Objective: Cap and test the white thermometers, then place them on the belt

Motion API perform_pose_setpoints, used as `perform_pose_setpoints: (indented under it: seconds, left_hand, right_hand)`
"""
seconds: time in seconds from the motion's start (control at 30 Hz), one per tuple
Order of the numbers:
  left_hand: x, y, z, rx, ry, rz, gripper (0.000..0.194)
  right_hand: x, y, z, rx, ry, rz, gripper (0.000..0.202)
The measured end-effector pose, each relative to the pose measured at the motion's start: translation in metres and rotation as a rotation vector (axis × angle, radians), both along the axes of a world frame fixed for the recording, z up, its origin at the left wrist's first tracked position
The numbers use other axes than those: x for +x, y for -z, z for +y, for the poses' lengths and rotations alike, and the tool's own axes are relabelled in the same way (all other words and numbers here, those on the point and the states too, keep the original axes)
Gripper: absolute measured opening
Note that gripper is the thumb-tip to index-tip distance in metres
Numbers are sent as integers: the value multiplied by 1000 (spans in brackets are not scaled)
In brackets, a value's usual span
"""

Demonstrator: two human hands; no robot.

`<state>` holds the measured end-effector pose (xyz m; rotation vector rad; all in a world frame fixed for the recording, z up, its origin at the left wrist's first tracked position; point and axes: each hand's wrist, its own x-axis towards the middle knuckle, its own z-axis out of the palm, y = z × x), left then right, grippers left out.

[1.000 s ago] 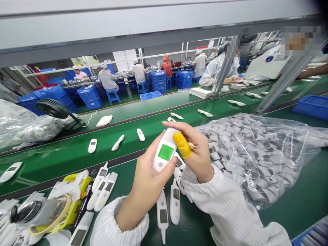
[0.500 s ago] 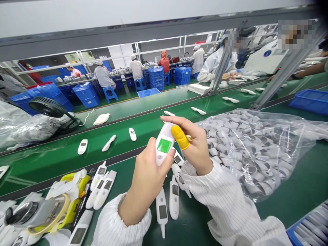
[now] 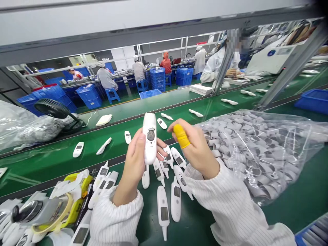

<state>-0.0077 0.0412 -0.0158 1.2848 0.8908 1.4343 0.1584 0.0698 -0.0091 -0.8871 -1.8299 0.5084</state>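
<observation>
- The white handheld device (image 3: 150, 152) was in the left hand (image 3: 135, 150), raised above the green table (image 3: 194, 222).
- Its long axis stood nearly upright in the view, one rounded end up, the other down by the palm.
- Its back faced the wearer; a round recess (image 3: 151, 135) with a metallic-looking disc sat in the upper half.
- The left hand was clamped on the device, its thumb along the near side and its other fingers spread out behind.
- The right hand (image 3: 198, 148), with a yellow finger cover (image 3: 181, 136), was apart from the device and to its right, fingers bent; whether they pinched anything could not be told.
- Below, a probe-tipped unit (image 3: 163, 205) lay lengthwise, its narrow tip towards the wearer.
- Just beside it, a second unit (image 3: 175, 205) lay nearly parallel but reversed, tip pointing away.
- Beyond the table edge, more white units lay at differing angles on a green belt (image 3: 51, 153).
- A clear bag (image 3: 256, 153) of grey curved pieces rested to the right.
</observation>
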Motion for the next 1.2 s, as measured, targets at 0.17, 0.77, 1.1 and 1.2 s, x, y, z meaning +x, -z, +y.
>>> perform_pose_setpoints:
  seconds: [0.17, 0.77, 1.1, 1.2]
  left_hand:
    - [5, -2, -11, 53, 25, -42, 27]
    - [-10, -8, -7, -192, 361, -100, 52]
    - [-3, -16, -34, -137, 320, -44, 60]
    - [1, -19, -46, -111, 236, 21, 63]
  right_hand:
    - [-11, -2, -9, 414, 192, -253, 17]
    - [-13, 2, 1, 658, -82, -238, 20]
    - [-13, 1, -19, 762, -12, 67, 19]
    - [-8, -1, -25, 871, 20, -136, 20]
